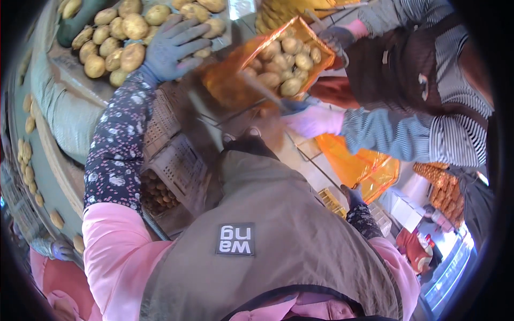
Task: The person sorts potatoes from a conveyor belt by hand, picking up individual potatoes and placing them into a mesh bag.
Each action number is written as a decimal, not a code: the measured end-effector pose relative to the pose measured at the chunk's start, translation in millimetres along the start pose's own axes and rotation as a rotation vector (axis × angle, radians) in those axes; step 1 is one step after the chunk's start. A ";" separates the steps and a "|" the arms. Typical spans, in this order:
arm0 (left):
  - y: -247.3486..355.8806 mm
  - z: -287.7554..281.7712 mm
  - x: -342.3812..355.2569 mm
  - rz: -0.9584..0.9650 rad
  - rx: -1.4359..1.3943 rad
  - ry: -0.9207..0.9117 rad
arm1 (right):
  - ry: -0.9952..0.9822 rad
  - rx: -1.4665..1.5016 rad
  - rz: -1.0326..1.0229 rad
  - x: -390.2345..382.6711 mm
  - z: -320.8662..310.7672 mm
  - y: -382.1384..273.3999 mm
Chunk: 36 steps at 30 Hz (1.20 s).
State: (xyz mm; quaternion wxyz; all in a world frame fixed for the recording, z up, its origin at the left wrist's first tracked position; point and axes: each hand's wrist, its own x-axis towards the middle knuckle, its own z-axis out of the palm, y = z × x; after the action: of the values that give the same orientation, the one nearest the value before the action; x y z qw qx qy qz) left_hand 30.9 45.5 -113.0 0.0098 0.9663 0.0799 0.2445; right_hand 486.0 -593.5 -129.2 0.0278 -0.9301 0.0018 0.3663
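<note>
My left hand [174, 51] wears a grey-blue glove and lies with fingers spread on the edge of a metal tray [72, 59], beside a pile of pale brown potatoes [126, 29]. My gloved right hand [353, 195], low on the right, has its fingers curled around a thin metal bar [316, 166], beside a translucent orange plastic liner [356, 155]. In front of me, an orange-lined container [230, 80] full of potatoes is partly blurred, with a co-worker's gloved hands [334, 40] at its right side.
A co-worker [401, 80] in a striped top stands close at right. At left run a conveyor [59, 182] with potatoes and another worker's arm [48, 251]. Grey plastic crates [176, 163] stand below the tray. Net sacks [444, 198] and a yellow crate [332, 203] are at lower right.
</note>
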 end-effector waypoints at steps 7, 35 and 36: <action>14.4 21.7 13.5 0.020 0.047 -0.071 | 0.188 -0.554 -0.120 51.4 -14.9 62.3; -5.7 0.3 23.0 -0.029 0.013 -0.004 | 0.217 -0.347 -0.405 73.8 59.7 -142.5; -4.8 -10.4 24.6 -0.032 0.055 0.011 | 0.205 -0.323 -0.395 71.2 63.8 -140.8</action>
State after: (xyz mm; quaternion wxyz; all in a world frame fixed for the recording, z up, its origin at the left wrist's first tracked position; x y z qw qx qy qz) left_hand 46.5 53.9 -92.6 -0.0131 0.9634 0.1021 0.2475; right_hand 497.9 -448.3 -217.2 -0.0505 -0.9370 -0.2353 0.2532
